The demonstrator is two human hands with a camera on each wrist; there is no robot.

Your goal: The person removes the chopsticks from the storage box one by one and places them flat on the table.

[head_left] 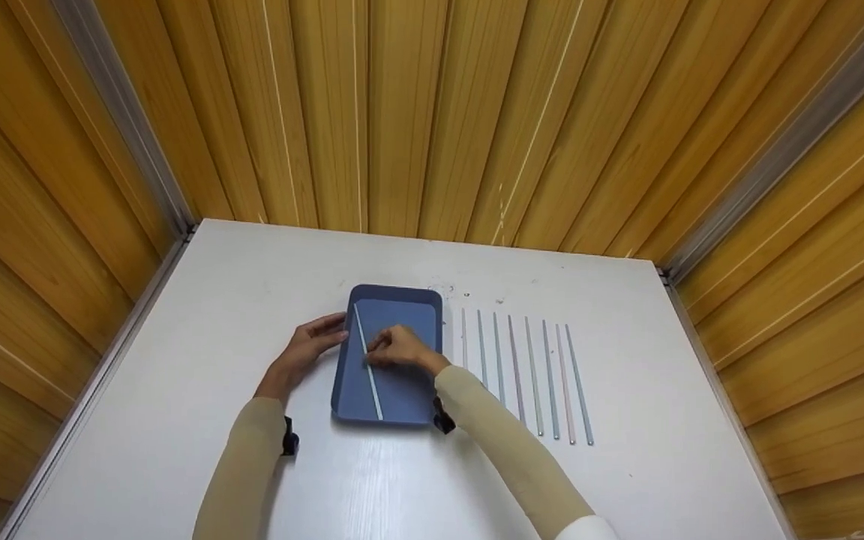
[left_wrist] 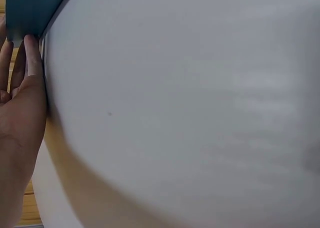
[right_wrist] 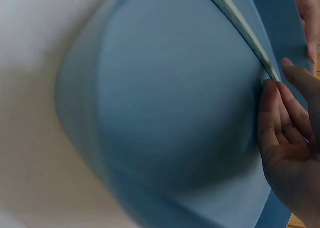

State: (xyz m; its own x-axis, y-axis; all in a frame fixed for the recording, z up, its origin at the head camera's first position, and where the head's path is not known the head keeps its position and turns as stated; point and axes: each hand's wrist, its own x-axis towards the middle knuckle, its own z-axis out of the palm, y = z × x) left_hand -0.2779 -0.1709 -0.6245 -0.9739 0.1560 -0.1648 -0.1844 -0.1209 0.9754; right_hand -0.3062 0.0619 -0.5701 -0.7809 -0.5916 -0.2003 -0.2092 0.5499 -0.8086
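Note:
A pale green stick [head_left: 373, 386], long and thin like a chopstick, slants lengthwise inside a blue rectangular tray [head_left: 409, 401]. My right hand [head_left: 400, 346] reaches over the tray and holds this stick near its middle with bent fingers. In the right wrist view, the fingertips [right_wrist: 270, 88] are right at the stick [right_wrist: 240, 26], with the thumb on its other side. My left hand [head_left: 312, 343] rests against the tray's left side, fingers fairly straight. The left wrist view shows its fingertips [left_wrist: 31, 41] at the tray's outer wall [left_wrist: 37, 11].
Right of the tray, several similar pastel sticks [head_left: 554, 382] lie side by side in a row, some partly behind my right forearm. The white table [head_left: 177, 360] meets wood-patterned walls [head_left: 402, 112] at the back and sides. Small marks [head_left: 466, 295] dot the tabletop behind the tray.

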